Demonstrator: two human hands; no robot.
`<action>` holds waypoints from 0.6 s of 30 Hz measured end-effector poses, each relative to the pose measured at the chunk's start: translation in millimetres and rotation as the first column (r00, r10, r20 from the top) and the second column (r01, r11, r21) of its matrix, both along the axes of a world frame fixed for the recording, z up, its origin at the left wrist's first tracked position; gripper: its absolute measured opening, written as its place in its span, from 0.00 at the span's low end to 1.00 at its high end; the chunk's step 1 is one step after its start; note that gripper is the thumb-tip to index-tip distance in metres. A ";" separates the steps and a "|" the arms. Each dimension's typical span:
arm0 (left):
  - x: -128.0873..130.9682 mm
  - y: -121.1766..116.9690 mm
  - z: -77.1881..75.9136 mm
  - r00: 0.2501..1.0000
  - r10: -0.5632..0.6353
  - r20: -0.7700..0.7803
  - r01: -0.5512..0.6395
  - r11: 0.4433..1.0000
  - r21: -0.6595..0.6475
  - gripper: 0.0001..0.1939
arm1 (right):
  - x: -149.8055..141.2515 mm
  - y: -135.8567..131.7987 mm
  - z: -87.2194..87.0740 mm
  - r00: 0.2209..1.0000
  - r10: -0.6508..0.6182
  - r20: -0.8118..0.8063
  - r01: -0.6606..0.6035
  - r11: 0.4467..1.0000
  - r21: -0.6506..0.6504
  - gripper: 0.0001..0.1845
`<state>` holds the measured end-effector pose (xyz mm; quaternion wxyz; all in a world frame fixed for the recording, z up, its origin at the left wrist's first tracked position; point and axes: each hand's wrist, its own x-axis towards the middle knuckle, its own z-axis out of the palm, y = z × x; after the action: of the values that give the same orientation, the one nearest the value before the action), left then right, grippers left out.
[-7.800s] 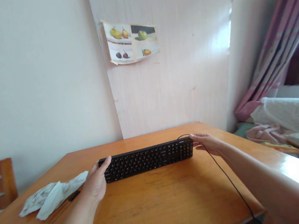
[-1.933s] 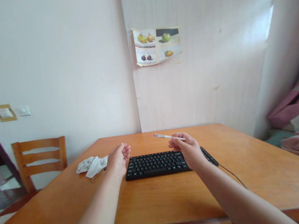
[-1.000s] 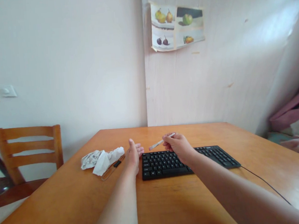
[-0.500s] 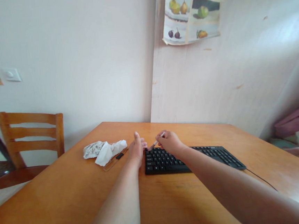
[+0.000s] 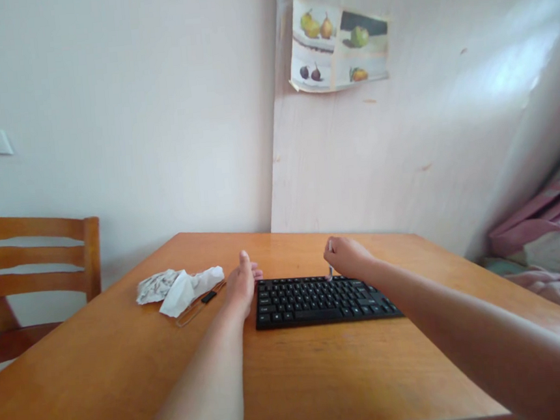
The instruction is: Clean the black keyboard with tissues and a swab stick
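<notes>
A black computer keyboard (image 5: 312,302) lies on the wooden table (image 5: 324,376); its right end is hidden behind my right forearm. At its left end rests my left hand (image 5: 242,282), thumb up and fingers stretched out, holding nothing. My right hand (image 5: 347,256) is closed around a slim brush (image 5: 330,269), held nearly upright. The brush tip meets the back rows of keys, around the middle of the keyboard.
Left of my left hand lie crumpled white tissues (image 5: 182,290) and a thin cord with a small black piece (image 5: 209,296). A wooden chair (image 5: 39,264) stands at the left. Fruit pictures (image 5: 339,48) hang on the wall. Pinkish cloth (image 5: 547,235) is at the right.
My right hand has moved the brush rightward along the back keys, from the left corner to near the middle. The brush is now more upright. My view has turned slightly right.
</notes>
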<state>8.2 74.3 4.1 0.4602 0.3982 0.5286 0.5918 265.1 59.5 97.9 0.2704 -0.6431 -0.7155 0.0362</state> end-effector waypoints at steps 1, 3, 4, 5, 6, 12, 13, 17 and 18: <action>0.1 0.0 -0.2 1.000 0.007 -0.006 -0.007 1.000 0.008 0.38 | 3.8 0.9 2.9 1.000 -0.011 0.021 0.011 1.000 0.004 0.10; -0.1 0.2 -0.3 1.000 0.013 -0.016 -0.013 1.000 0.016 0.38 | 4.6 2.5 8.2 1.000 0.003 -0.008 -0.003 1.000 0.007 0.11; -0.3 0.1 -0.1 1.000 0.014 -0.018 -0.013 1.000 0.016 0.38 | 1.4 2.9 10.3 0.997 0.031 -0.071 -0.031 1.000 0.004 0.11; -0.5 -0.1 0.3 1.000 0.013 -0.019 -0.012 1.000 0.015 0.38 | -4.0 3.0 11.7 0.984 0.067 -0.164 -0.068 0.998 0.000 0.11; -0.7 -0.4 0.9 1.000 0.010 -0.020 -0.010 1.000 0.013 0.38 | -11.2 2.6 12.4 0.957 0.100 -0.273 -0.105 0.994 -0.002 0.10; -2.4 -3.9 4.0 1.000 -0.013 -0.017 0.013 1.000 0.009 0.38 | -59.9 -3.8 0.8 0.773 0.139 -0.620 -0.257 0.961 -0.105 0.07; -2.7 -4.0 4.0 1.000 -0.016 -0.017 0.016 1.000 0.009 0.38 | -63.8 -4.0 -3.0 0.777 0.137 -0.614 -0.265 0.957 -0.122 0.07; -4.2 -2.0 2.9 0.999 -0.021 -0.033 0.021 1.000 0.001 0.40 | -57.9 0.1 -16.5 0.823 0.109 -0.558 -0.226 0.963 -0.146 0.07; -4.5 -1.1 2.6 0.999 -0.021 -0.040 0.021 1.000 -0.003 0.40 | -51.7 1.8 -18.5 0.834 0.093 -0.544 -0.205 0.967 -0.149 0.07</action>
<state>3.7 73.3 6.7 0.4563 0.4150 0.5340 0.5782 213.4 61.3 79.5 0.3880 -0.5737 -0.6532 0.3062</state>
